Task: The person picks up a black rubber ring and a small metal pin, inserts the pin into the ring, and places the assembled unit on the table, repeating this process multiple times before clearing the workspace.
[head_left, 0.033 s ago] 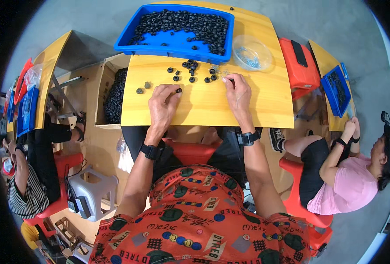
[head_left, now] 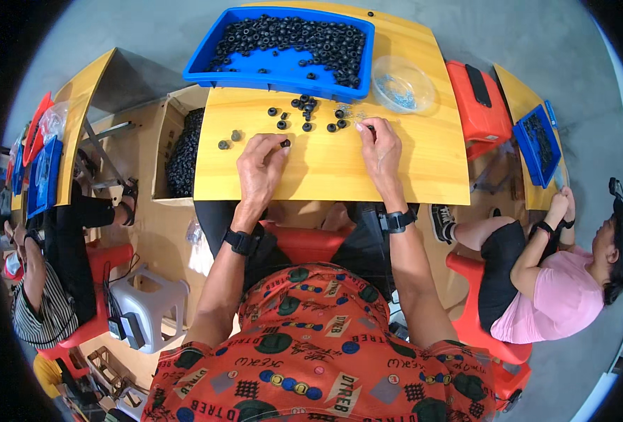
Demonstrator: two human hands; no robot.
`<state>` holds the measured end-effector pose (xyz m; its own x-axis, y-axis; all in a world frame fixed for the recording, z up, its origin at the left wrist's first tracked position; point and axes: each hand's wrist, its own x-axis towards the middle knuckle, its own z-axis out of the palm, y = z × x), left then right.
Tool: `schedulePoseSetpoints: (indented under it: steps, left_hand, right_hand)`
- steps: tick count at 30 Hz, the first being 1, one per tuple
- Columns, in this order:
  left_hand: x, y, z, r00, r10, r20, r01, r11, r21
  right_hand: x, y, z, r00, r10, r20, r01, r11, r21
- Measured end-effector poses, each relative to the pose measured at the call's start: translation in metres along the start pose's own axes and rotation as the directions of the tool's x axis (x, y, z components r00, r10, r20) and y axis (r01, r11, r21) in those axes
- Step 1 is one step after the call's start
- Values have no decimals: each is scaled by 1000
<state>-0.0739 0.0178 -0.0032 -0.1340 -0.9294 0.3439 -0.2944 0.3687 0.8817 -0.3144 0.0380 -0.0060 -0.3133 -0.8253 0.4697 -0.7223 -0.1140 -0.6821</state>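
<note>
My left hand pinches a small black ring-shaped part between thumb and fingertips, just above the yellow table. To its right, my right hand is closed in a pinch. A dark bit shows at its fingertips, too covered to name. Beyond the hands lie several loose black parts of the same round kind. Close to my right fingertips is a scatter of tiny shiny pieces. Two greyish-black parts lie left of my left hand.
A blue tray of black parts stands at the table's far side, beside a clear bowl of tiny bluish pieces. Left of the table is a cardboard box of black parts; right, a red case. People sit at tables on both sides.
</note>
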Motion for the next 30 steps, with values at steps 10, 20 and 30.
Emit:
schedulePoseSetpoints:
  steps: [10, 20, 30]
  left_hand:
    - [-4, -2, 5, 999, -41, 9, 42, 996, -84]
    - [-12, 16, 8, 958, -244, 152, 286, 756, -588]
    - [-26, 11, 10, 961, -252, 114, 272, 782, -560]
  right_hand:
    - [2, -11, -3, 999, 34, -5, -33, 991, 129]
    - [-29, -74, -4, 950, 123, 288, -235, 887, 396]
    - [-41, -75, 2, 881, 196, 431, -399, 798, 453]
